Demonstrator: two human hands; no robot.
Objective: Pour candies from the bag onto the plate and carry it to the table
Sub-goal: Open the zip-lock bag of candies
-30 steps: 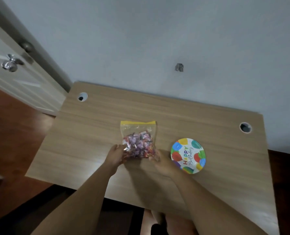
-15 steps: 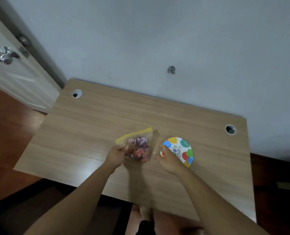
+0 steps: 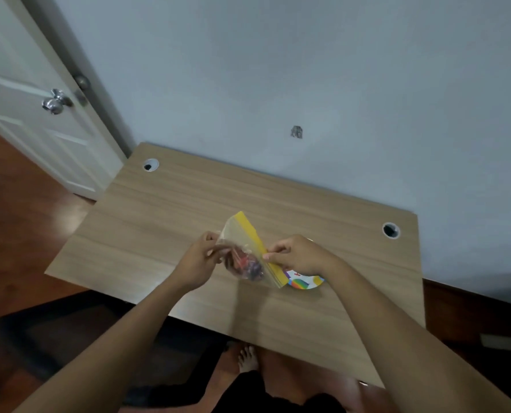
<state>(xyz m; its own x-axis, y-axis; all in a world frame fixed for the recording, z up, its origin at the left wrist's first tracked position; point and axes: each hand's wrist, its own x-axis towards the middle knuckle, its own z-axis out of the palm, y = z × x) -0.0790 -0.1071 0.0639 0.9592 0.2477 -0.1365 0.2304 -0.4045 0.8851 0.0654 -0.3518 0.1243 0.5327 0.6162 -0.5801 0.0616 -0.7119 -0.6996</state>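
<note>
Yellow-zip bag (image 3: 249, 251) now lifted, right hand (image 3: 297, 253) newly pinching its strip

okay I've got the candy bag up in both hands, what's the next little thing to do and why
Probably pull the yellow zip strip apart to open the bag. The right hand pinches that strip, the left hand grips the opposite side, and the candies are all inside, above the plate.

Clear bag (image 3: 237, 234) with yellow strip, red-purple candies (image 3: 247, 263), multicoloured plate (image 3: 303, 283), light woodgrain desk (image 3: 164, 222)
</note>
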